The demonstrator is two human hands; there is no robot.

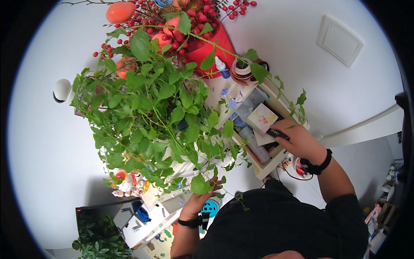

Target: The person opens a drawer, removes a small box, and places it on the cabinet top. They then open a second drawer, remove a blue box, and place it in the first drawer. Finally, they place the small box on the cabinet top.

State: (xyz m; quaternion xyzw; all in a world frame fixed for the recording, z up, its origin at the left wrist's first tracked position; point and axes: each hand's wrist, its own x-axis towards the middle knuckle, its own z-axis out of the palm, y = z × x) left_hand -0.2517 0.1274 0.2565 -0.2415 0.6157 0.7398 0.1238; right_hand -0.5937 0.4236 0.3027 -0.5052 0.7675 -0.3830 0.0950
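My right hand (299, 139) reaches into a pulled-out drawer (268, 168) and grips a small black item (276, 133) that bears writing. Close to its fingers, a white box with a pastel picture (262, 117) rests on the drawer's contents. A clear cylindrical bottle (254, 144) lies along the near side, beside a pale flat piece (263, 139) partly under the box. My left hand (199, 202) is at the lower edge of a leafy green plant (155, 113). Leaves cover some of its fingers, so whether it holds anything is unclear.
A red pot (223, 42) with artificial berries stands behind the plant. Tape rolls (242, 72) and a small white-and-blue bottle (222, 67) sit near the drawer. Trailing stems hang over it. A lucky cat figurine (126, 183) and a dark screen (97, 220) are at left.
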